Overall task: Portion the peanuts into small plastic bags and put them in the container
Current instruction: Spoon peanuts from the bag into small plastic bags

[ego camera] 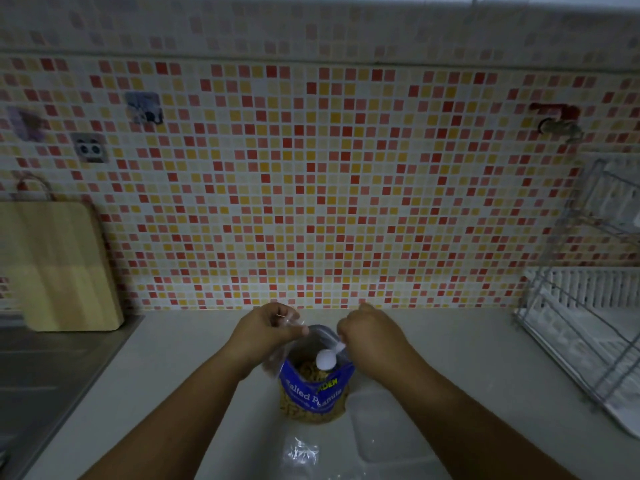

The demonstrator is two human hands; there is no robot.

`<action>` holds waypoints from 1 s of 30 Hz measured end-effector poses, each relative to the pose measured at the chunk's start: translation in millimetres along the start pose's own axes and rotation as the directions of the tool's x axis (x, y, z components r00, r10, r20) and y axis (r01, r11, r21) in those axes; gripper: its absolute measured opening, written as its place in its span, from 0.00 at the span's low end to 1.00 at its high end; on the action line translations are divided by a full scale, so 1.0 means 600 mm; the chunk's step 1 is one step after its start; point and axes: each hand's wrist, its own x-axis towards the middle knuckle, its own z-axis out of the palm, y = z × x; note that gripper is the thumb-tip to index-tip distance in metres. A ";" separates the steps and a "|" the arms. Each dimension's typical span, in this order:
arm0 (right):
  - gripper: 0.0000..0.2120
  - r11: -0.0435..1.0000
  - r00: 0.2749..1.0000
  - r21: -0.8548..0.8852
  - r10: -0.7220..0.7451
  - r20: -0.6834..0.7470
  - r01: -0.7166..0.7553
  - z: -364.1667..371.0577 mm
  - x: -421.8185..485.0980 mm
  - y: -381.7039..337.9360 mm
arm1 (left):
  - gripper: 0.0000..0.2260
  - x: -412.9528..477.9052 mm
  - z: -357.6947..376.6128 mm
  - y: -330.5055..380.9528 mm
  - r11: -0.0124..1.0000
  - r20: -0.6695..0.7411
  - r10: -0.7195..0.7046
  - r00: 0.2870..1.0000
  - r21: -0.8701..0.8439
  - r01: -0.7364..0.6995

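A blue bag of salted peanuts (pixel 313 396) stands open on the counter in front of me. My left hand (pixel 266 329) pinches the rim of a small clear plastic bag (pixel 313 336) held just behind the peanut bag's mouth. My right hand (pixel 372 336) grips the handle of a white plastic spoon (pixel 326 359), whose bowl hangs over the open peanut bag. Peanuts show inside the bag's mouth. A clear plastic container (pixel 388 431) lies to the right of the peanut bag, near the counter's front.
More clear small bags (pixel 301 453) lie on the counter below the peanut bag. A wooden cutting board (pixel 59 268) leans on the tiled wall at left, beside a steel sink (pixel 41 375). A wire dish rack (pixel 588 323) stands at right.
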 end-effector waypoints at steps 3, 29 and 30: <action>0.12 0.999 0.992 -0.015 0.051 0.118 -0.049 0.027 0.003 -0.030 | 0.13 -0.004 0.005 -0.007 0.998 0.013 -0.026 1.000 0.050 0.025; 0.19 0.808 0.586 -0.019 0.443 0.679 -0.589 0.033 0.047 0.041 | 0.17 -0.007 -0.025 -0.006 0.996 0.030 -0.004 1.000 0.090 0.002; 0.19 0.799 0.597 -0.001 0.450 0.664 -0.601 0.035 0.045 0.044 | 0.17 -0.007 -0.023 -0.006 0.995 0.034 -0.001 0.999 0.102 -0.002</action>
